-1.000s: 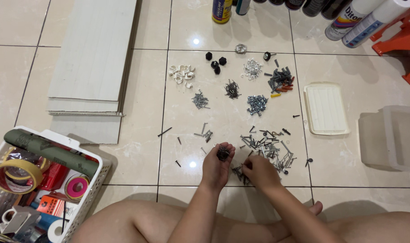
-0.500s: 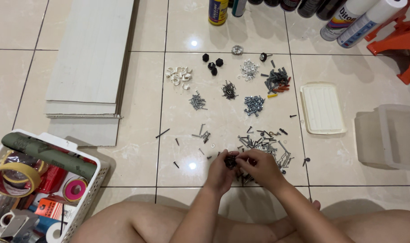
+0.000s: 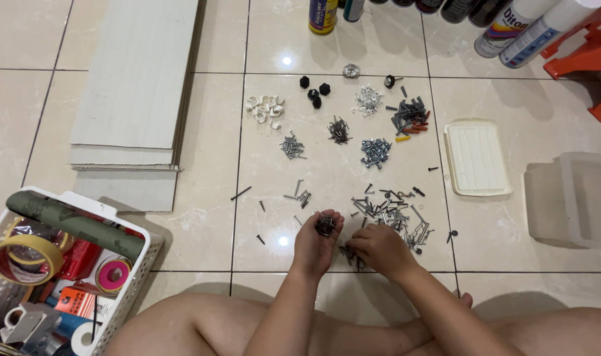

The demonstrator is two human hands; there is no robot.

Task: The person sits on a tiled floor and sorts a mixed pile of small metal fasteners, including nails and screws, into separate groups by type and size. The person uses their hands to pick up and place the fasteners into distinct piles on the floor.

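My left hand (image 3: pixel 315 247) is cupped palm up above the tiled floor and holds a small bunch of dark screws (image 3: pixel 325 225). My right hand (image 3: pixel 375 248) rests low on the floor beside it, fingertips pinching at dark screws (image 3: pixel 348 253) at the near edge of a loose mixed pile of screws and nails (image 3: pixel 393 216). Farther out lie sorted heaps: white clips (image 3: pixel 265 109), black knobs (image 3: pixel 315 92), dark screws (image 3: pixel 339 130), silver screws (image 3: pixel 375 151), grey and orange wall plugs (image 3: pixel 410 118).
A white basket (image 3: pixel 130 271) with tape rolls and tools stands at the lower left. Flat white boards (image 3: pixel 137 86) lie at the upper left. A cream lid (image 3: pixel 476 158) and clear plastic box (image 3: pixel 574 201) sit right. Spray cans (image 3: pixel 528 26) and an orange stand (image 3: pixel 594 53) line the back.
Half a second ago my right hand was at my left palm, touching the screws there. It has since dropped back to the floor pile, while my left hand stays cupped with its screws.
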